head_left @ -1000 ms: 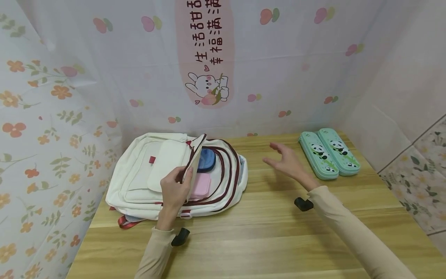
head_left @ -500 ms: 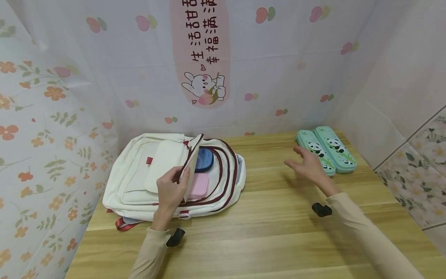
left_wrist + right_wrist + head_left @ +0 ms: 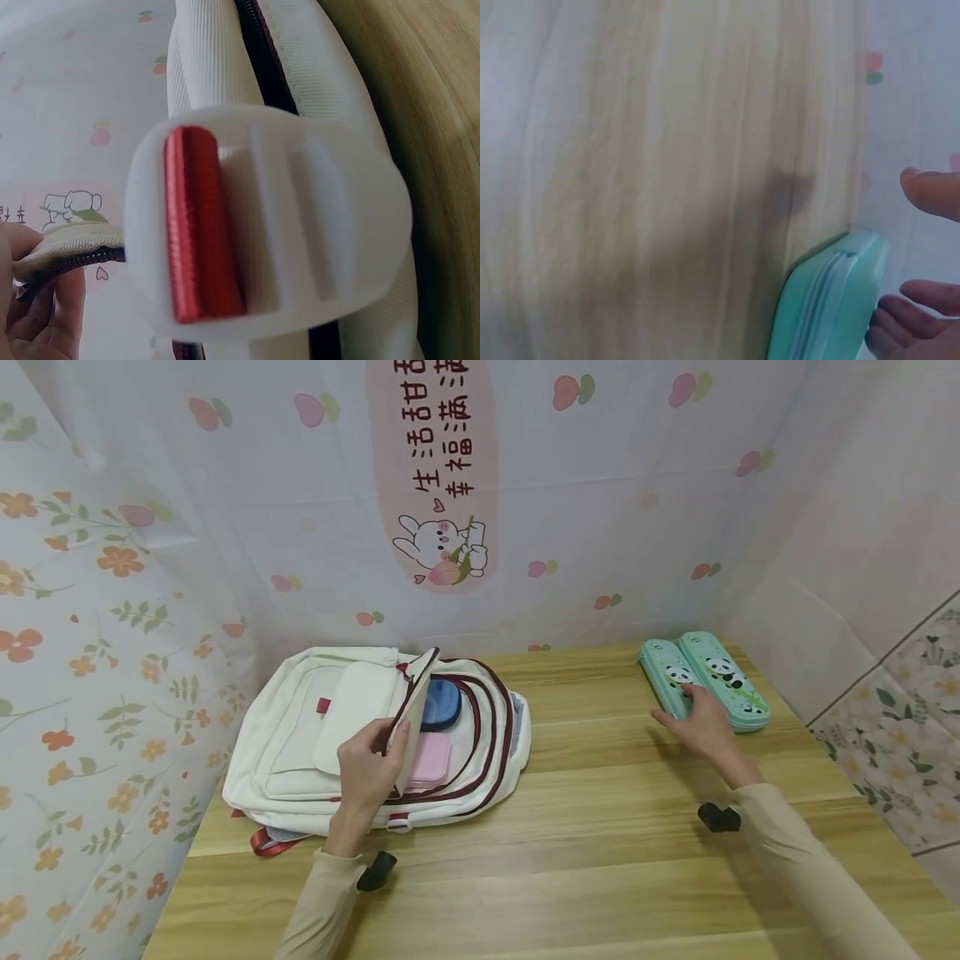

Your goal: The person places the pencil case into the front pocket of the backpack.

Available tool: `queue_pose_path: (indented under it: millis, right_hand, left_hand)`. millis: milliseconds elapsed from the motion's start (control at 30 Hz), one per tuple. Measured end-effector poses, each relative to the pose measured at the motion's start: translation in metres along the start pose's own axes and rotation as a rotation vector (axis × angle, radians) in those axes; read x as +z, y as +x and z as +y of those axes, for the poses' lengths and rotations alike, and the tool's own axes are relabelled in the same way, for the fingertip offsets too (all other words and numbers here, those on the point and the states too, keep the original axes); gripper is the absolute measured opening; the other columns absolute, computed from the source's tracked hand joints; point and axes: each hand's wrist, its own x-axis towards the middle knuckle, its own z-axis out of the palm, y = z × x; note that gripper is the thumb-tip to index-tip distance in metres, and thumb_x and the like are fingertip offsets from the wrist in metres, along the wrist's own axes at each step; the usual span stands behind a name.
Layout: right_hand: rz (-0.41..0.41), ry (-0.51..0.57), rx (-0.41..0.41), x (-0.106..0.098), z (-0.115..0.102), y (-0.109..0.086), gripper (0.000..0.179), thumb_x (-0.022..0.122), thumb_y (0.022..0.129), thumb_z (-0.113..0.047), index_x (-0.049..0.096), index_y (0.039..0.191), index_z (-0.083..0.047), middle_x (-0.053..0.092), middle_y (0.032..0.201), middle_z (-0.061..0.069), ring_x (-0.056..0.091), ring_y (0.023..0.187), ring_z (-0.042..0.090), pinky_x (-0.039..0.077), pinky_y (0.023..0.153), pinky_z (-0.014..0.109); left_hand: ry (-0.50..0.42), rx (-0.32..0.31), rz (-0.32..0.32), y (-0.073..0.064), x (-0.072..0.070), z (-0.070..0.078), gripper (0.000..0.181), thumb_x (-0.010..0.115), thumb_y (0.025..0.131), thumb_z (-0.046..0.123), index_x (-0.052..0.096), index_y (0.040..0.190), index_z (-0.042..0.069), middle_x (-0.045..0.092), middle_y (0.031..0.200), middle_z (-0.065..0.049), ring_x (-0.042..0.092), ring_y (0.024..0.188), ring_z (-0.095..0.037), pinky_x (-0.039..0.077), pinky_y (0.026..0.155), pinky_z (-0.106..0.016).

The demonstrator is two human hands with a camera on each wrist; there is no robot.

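A cream backpack [image 3: 296,727] with dark red zips lies on the table at the left. My left hand [image 3: 367,768] pinches the edge of its front pocket flap [image 3: 411,727] and holds it up. Inside the pocket sit a small blue case [image 3: 441,705] and a pink square item [image 3: 430,760]. On the right, two mint-green pencil cases with pandas lie side by side. My right hand [image 3: 707,727] is over the near end of the left pencil case [image 3: 660,662], covering part of it. In the right wrist view, thumb and fingers [image 3: 911,319] are spread apart, beside the pencil case [image 3: 840,300].
The other pencil case [image 3: 708,652] lies close against the first, near the right wall. A white plastic buckle [image 3: 345,225] with red webbing fills the left wrist view. Printed cloth [image 3: 600,543] hangs behind the wooden table [image 3: 570,852].
My right hand has moved right, from above the bare table to the left pencil case. The left hand keeps its hold on the flap. The head view has shifted slightly.
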Motion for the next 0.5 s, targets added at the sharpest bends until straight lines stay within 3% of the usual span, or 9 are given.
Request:
queue_pose_path:
  millis: [167,300,500]
  right_hand:
    - [0.01,-0.031,0.04,-0.006,0.007,-0.004,0.078,0.075,0.087,-0.027,0.041,0.134,0.026,0.042,0.131,0.05,0.038,0.123,0.062,0.033,0.102,0.07]
    - [-0.022,-0.08,0.117,-0.008,0.013,-0.007,0.083,0.074,0.088,-0.031,0.037,0.131,0.03,0.038,0.126,0.053,0.035,0.118,0.064,0.034,0.095,0.07]
    - [-0.041,-0.157,0.207,-0.006,0.014,-0.009,0.078,0.073,0.087,-0.035,0.044,0.113,0.032,0.043,0.113,0.052,0.038,0.107,0.061,0.037,0.087,0.065]
  left_hand:
    - [-0.005,0.003,-0.012,0.0,0.001,0.001,0.009,0.077,0.087,0.005,0.075,0.088,-0.003,0.07,0.068,-0.011,0.054,0.057,-0.009,0.04,0.055,-0.013]
    - [0.001,0.007,-0.004,0.0,0.001,0.001,0.008,0.077,0.086,0.004,0.075,0.088,-0.004,0.071,0.069,-0.012,0.055,0.057,-0.01,0.041,0.055,-0.013]
    - [0.007,-0.002,-0.013,-0.001,-0.001,-0.002,0.009,0.077,0.087,0.005,0.075,0.089,-0.003,0.072,0.071,-0.012,0.057,0.057,-0.012,0.042,0.056,-0.012]
